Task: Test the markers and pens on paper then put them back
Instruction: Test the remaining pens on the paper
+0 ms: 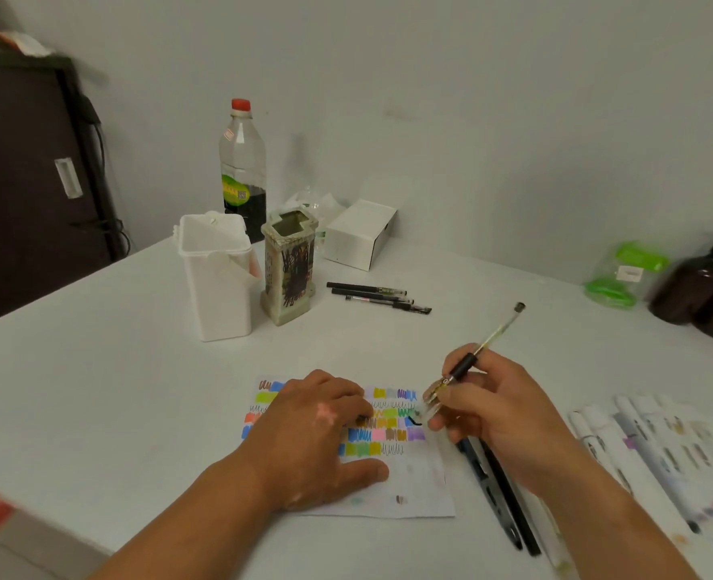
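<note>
A sheet of paper covered with coloured swatches and scribbles lies on the white table. My left hand lies flat on it, fingers spread over the swatches. My right hand grips a clear gel pen with a black grip, its tip on a fresh black mark at the paper's right side. Two dark pens lie under my right wrist. Three black pens lie further back. A row of white markers lies at the right.
A white lidded container and a decorated square pen holder stand behind the paper. A bottle with a red cap, a white box, a green-lidded plastic jar and a brown pump bottle stand further back.
</note>
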Tool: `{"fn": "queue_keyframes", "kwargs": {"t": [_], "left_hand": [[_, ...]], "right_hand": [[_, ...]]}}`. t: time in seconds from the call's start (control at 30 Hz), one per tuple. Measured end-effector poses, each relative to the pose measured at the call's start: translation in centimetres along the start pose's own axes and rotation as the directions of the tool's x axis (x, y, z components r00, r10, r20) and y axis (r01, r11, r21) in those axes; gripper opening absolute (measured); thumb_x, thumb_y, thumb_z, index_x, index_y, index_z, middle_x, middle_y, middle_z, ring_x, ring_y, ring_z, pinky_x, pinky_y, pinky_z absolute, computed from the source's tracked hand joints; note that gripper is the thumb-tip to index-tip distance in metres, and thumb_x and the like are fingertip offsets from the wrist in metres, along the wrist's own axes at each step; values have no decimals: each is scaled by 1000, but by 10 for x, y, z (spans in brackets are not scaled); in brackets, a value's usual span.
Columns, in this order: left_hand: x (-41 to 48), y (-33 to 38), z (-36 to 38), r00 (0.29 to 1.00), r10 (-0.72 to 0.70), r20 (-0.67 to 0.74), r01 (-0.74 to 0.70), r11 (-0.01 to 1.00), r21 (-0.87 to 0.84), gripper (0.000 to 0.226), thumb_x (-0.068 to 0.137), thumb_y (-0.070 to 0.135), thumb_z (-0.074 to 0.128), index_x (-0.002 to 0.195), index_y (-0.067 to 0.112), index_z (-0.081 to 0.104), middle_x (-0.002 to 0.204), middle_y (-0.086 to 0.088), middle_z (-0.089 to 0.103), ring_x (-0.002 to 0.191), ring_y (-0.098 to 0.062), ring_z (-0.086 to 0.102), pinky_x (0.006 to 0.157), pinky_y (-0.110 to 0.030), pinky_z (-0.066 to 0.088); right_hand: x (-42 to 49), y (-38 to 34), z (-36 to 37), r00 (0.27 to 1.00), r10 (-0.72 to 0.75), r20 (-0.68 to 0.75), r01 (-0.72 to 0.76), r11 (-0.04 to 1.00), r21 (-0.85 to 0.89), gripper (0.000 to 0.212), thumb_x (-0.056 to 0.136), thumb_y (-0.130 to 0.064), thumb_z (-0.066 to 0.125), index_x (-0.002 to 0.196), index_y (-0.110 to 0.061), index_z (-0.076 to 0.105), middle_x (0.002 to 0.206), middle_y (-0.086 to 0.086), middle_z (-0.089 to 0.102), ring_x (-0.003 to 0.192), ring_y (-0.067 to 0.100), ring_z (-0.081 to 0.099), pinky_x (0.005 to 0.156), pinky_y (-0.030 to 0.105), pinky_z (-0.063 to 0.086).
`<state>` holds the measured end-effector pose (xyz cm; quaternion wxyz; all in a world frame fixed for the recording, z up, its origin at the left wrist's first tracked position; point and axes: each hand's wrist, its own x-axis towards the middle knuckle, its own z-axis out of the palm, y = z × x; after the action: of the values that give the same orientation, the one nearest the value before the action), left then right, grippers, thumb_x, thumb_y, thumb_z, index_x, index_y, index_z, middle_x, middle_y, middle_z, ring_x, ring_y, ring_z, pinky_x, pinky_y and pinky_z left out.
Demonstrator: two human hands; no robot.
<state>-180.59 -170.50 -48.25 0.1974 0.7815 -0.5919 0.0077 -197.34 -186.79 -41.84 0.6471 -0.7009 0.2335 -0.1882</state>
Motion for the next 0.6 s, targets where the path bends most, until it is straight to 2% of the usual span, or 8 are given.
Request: {"fn": "queue_keyframes", "kwargs": {"t": [0.07, 0.1, 0.17, 0.23, 0.3, 0.37, 0.47, 0.6], "left_hand": [[-3, 5, -3, 1000, 7, 10, -7, 1000, 3, 73, 74, 86, 46, 127, 39, 60, 132, 23, 56, 116, 2, 46, 101, -25, 42], [-4, 7, -5, 1000, 8, 3, -8, 1000, -8, 66, 77, 79, 51, 128, 39, 60, 130, 24, 55, 115, 3, 45, 101, -23, 42], [-4, 14, -10, 1000, -16, -27, 13, 995, -95, 53, 81, 60, 61, 130, 42, 56, 129, 26, 54, 114, 6, 44, 101, -18, 40], [-2, 25, -15, 996, -66, -64, 50, 971, -236, 52, 81, 50, 60, 131, 48, 50, 122, 34, 51, 112, 10, 48, 95, -10, 41], [2, 40, -17, 995, -71, -66, 47, 950, -310, 45, 87, 51, 57, 129, 53, 44, 108, 43, 49, 108, 15, 49, 83, -1, 39], [8, 53, -19, 997, -17, -74, -8, 945, -326, 32, 96, 45, 54, 127, 47, 49, 103, 36, 57, 103, 11, 53, 78, 0, 40], [15, 60, -25, 998, 36, -58, -53, 945, -323, 23, 104, 27, 48, 122, 29, 61, 108, 15, 66, 96, -3, 58, 84, -15, 45], [18, 58, -30, 999, 21, 45, -5, 948, -319, 24, 105, 21, 41, 120, 29, 58, 108, 13, 63, 98, -5, 57, 83, -14, 45]], "right_hand": [[-5, 6, 0, 1000, -5, -26, 7, 996, 92, 5, 78, -22, 68, 79, -17, 70, 89, 19, 76, 67, 33, 72, 51, 29, 54], [-7, 8, 0, 999, -15, -36, 19, 993, 117, 9, 80, -25, 68, 78, -17, 72, 88, 16, 76, 66, 31, 71, 51, 28, 54], [-8, 12, 1, 996, -68, -54, 72, 994, 87, 11, 83, -26, 71, 81, -16, 77, 79, 9, 73, 65, 23, 68, 53, 26, 52], [-9, 15, 2, 993, -112, -39, 113, 993, 21, 7, 86, -22, 73, 87, -20, 79, 71, 5, 69, 65, 17, 64, 58, 25, 53], [-10, 18, 4, 990, -138, -19, 138, 990, 32, 10, 82, -21, 72, 90, -21, 79, 70, 5, 68, 66, 16, 64, 60, 25, 53], [-11, 20, 6, 988, -156, -10, 157, 987, 47, 11, 80, -20, 72, 89, -20, 77, 72, 6, 68, 68, 18, 65, 59, 27, 53], [-12, 20, 4, 978, -209, -27, 210, 977, 34, 6, 81, -22, 72, 86, -21, 73, 66, 5, 65, 60, 17, 61, 54, 29, 50], [-12, 24, 5, 961, -273, -40, 273, 962, 2, 1, 83, -23, 71, 83, -23, 71, 62, 0, 63, 54, 14, 55, 49, 25, 46]]}}
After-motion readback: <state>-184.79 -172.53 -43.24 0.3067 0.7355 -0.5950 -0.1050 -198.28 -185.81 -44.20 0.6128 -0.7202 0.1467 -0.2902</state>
